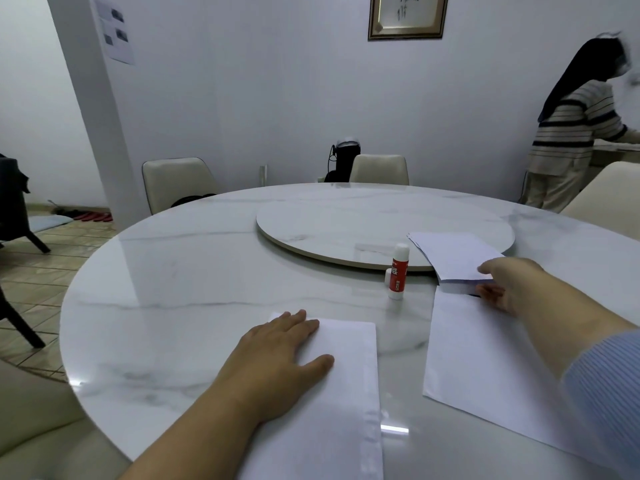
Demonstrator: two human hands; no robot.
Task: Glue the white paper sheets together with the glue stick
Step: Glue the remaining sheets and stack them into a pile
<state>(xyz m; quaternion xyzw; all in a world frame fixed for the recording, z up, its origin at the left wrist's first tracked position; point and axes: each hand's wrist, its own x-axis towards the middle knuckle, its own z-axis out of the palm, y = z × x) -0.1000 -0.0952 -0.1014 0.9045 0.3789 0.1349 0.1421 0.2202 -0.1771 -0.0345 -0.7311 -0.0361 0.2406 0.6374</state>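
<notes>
The glue stick stands upright on the tabletop, long axis vertical, white cap on top, just at the near edge of the turntable and left of the stack. I judge the job barely begun: the stick is capped and untouched, and no sheets look joined yet. My left hand lies flat with straight fingers on the near sheet, pressing it down, its long side running near to far. My right hand reaches to the stack, which lies partly on the turntable; thumb on top and fingers under its near edge, so that grip looks to be pinching paper there. A second loose sheet lies at right under that forearm. Gluing and pressing are all left.
</notes>
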